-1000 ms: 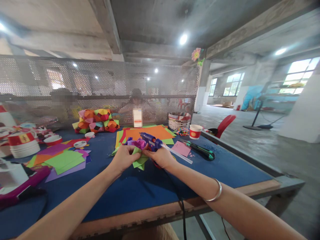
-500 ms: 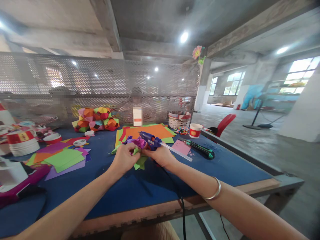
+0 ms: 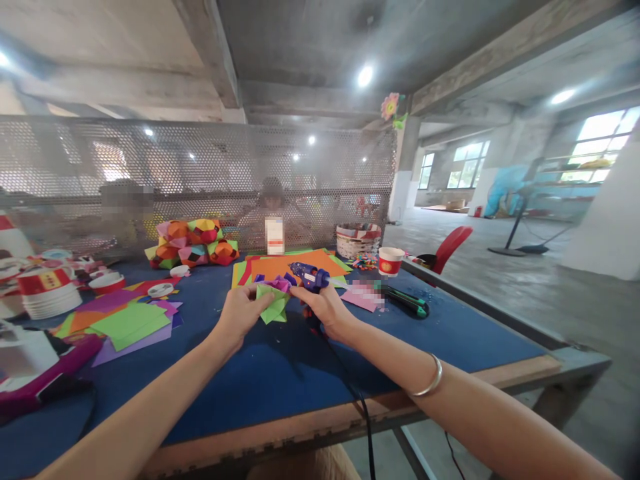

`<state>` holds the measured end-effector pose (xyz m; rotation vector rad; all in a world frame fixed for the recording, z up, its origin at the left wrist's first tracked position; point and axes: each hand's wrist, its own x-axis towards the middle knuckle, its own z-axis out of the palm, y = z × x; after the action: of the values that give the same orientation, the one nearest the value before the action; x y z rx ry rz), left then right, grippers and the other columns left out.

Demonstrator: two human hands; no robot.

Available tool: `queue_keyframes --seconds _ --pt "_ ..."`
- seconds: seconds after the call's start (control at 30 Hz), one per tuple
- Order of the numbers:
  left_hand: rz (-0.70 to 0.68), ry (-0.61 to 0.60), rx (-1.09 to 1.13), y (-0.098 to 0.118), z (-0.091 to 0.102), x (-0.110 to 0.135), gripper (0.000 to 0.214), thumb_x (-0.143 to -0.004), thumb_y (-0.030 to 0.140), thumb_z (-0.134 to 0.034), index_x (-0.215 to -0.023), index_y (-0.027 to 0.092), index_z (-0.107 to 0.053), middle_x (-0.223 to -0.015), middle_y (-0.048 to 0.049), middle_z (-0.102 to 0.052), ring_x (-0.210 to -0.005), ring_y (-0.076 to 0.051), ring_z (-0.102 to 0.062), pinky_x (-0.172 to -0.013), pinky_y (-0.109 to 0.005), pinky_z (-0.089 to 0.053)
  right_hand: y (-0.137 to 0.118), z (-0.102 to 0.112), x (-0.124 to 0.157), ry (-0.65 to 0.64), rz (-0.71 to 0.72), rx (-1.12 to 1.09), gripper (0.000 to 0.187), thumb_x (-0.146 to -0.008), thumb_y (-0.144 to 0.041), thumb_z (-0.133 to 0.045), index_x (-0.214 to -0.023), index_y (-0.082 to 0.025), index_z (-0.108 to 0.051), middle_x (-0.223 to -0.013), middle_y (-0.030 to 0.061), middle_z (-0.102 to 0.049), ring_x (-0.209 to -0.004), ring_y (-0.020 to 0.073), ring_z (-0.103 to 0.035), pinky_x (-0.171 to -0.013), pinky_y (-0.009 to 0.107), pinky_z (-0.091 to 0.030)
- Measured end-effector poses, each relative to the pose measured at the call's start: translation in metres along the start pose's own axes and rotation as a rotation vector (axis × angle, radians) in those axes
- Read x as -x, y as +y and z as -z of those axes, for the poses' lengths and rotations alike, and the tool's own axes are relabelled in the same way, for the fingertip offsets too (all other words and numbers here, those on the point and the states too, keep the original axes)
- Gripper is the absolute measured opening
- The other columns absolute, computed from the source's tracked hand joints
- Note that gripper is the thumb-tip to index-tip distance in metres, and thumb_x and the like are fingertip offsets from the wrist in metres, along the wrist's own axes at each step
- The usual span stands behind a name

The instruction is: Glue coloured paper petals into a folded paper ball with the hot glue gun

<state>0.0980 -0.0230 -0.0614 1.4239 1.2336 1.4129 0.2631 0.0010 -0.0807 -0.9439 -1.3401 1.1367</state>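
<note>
My left hand [image 3: 243, 312] is closed on a piece of folded paper [image 3: 274, 304], light green in front with purple parts behind. My right hand [image 3: 326, 311] grips a blue glue gun [image 3: 311, 276], its nozzle pointing left above the purple folds. A clear glue stick pokes out of the gun's back end. The right fingertips are close to the paper's right side; whether they touch it I cannot tell. Beyond both hands lies a stack of coloured paper sheets [image 3: 305, 263], orange on top.
Folded paper balls [image 3: 193, 243] are piled at the back left. Loose sheets [image 3: 131, 325] and paper cups [image 3: 47, 293] lie left. A woven basket [image 3: 358, 241], a paper cup [image 3: 391, 261] and a green-black utility knife [image 3: 407, 301] stand or lie right. A black cord [image 3: 367, 423] hangs over the table edge.
The green part of the folded paper has turned to face me more openly. The glue gun has shifted slightly right, and the right fingers have moved a little away from the paper.
</note>
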Motion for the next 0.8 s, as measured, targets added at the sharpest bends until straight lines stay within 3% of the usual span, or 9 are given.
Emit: queue_keyframes --seconds 0.2,0.47,0.63,0.8 --pt "-0.079 0.085 -0.013 -0.001 -0.002 -0.001 0.022 -0.057 0.034 -0.075 -0.069 0.016 -0.073 -0.061 -0.0007 -0.071 -0.058 -0.015 -0.062 -0.057 -0.025 -0.048 -0.007 -0.006 0.007 -0.144 -0.014 -0.051 0.044 -0.059 -0.049 -0.088 -0.076 -0.019 -0.061 -0.067 -0.0018 -0.059 -0.057 0.0119 -0.053 -0.039 0.021 -0.043" --pt "-0.227 0.085 -0.019 -0.001 -0.005 0.001 0.022 -0.063 0.036 -0.073 -0.074 0.017 -0.073 -0.073 -0.0011 -0.072 -0.066 -0.015 -0.063 -0.059 -0.024 -0.047 -0.011 -0.009 0.011 -0.216 -0.083 -0.047 0.049 -0.049 -0.038 -0.095 -0.082 -0.018 -0.067 -0.070 -0.0008 -0.067 -0.058 0.0138 -0.062 -0.042 0.021 -0.048" --pt "-0.236 0.079 -0.008 -0.006 -0.004 -0.003 0.023 -0.063 0.035 -0.075 -0.077 0.017 -0.072 -0.070 -0.0014 -0.072 -0.064 -0.015 -0.063 -0.059 -0.025 -0.048 -0.009 -0.007 0.009 -0.166 -0.076 -0.047 0.038 -0.052 -0.028 -0.091 -0.080 -0.018 -0.066 -0.068 -0.0008 -0.068 -0.058 0.0141 -0.063 -0.045 0.021 -0.048" --pt "-0.269 0.055 -0.162 -0.007 -0.004 -0.003 0.019 -0.060 0.024 -0.070 -0.079 0.018 -0.072 -0.075 -0.0037 -0.075 -0.072 -0.019 -0.069 -0.068 -0.029 -0.053 -0.001 -0.001 0.000 -0.054 -0.028 0.079 0.020 -0.065 -0.021 -0.076 -0.077 -0.021 -0.060 -0.066 -0.0035 -0.064 -0.051 0.0124 -0.058 -0.048 0.024 -0.049"
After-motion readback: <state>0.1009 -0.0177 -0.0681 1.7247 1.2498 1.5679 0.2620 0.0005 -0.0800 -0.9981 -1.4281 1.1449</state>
